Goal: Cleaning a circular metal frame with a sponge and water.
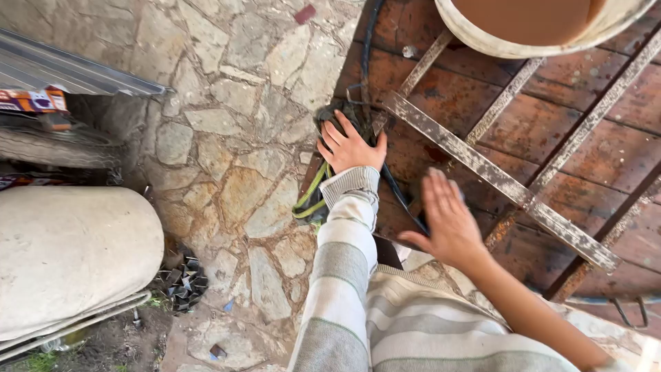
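Pressing down on a dark bundle (341, 114) of rope or cloth, the left hand (350, 147) lies flat with its fingers spread over the bundle's near side, palm against it rather than closed around it; whether any fingertip hooks into the tangle cannot be told. The bundle sits at the left edge of a rusty metal sheet (606, 158), just where that sheet meets the stone paving (234, 158), and it pokes out beyond the fingertips toward the top of the view. A yellow-green cord (310, 196) loops down from under the hand along the sheet's edge, beside the striped cuff (352, 186). A black cable (368, 41) runs down from above to the bundle and carries on past the wrist toward the right hand (447, 220). That hand is open, fingers straight and close together, blurred, held above the sheet and holding nothing; it is near the bundle but apart from it, lower and to the right. A pale, flaking metal bar (496, 176) crosses the sheet diagonally between the two hands' far sides, starting right beside the bundle. A round tub (530, 45) sits at the top, and a pale rounded sack (69, 248) lies at the left on the ground.
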